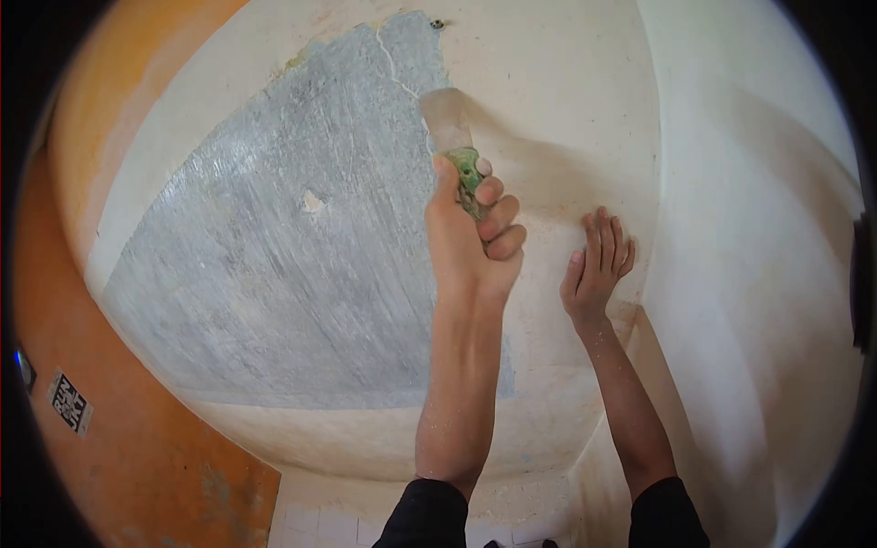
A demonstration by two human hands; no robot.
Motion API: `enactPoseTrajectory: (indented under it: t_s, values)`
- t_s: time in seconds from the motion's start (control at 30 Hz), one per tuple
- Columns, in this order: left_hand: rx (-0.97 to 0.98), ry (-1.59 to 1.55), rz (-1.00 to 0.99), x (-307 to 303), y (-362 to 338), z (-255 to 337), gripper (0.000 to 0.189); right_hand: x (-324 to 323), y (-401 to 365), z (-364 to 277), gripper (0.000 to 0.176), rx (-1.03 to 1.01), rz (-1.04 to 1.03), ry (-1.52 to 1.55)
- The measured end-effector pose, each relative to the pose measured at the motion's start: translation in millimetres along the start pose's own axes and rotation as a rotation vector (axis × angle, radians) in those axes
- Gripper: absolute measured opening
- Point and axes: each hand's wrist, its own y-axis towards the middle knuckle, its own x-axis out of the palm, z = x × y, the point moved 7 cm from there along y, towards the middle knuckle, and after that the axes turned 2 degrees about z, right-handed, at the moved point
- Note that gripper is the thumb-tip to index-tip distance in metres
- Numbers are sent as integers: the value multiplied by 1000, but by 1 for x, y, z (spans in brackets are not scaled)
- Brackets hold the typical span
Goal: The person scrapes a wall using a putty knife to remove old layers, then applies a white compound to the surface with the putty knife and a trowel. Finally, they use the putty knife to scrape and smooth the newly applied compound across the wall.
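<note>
My left hand is wrapped round the green handle of a scraper. Its wide blade lies against the wall at the right edge of a grey patch, near the patch's top. A thin pale crack runs down to the blade's upper left corner. To the right, my right hand rests on the cream wall with its fingers stretched upward, holding nothing. A small chipped spot shows pale within the grey area.
An orange wall with a black-and-white sticker stands at the left. At the right is a white wall. A small dark fixture sits above the patch. Pale floor tiles show at the bottom.
</note>
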Motion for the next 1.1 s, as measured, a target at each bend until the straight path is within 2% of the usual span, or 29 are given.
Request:
enactPoseTrajectory:
  t_s: [0.33,0.77,0.9,0.97,1.03,1.1]
  values:
    - [76,6,27,19,5,8,34,2,-1,0,43,-7,14,23]
    - [37,72,12,5,-4,4,33,1,-1,3,44,2,-2,13]
    - [73,10,6,23,9,15,34,2,-1,-1,44,-3,17,21]
    - [54,10,52,8,-3,6,34,1,-1,1,44,-8,24,13]
    - [-48,23,4,-8,-7,-5,36,3,-2,3,44,-9,4,24]
    - [-59,14,1,-1,-3,-1,36,0,0,3,44,-10,12,16]
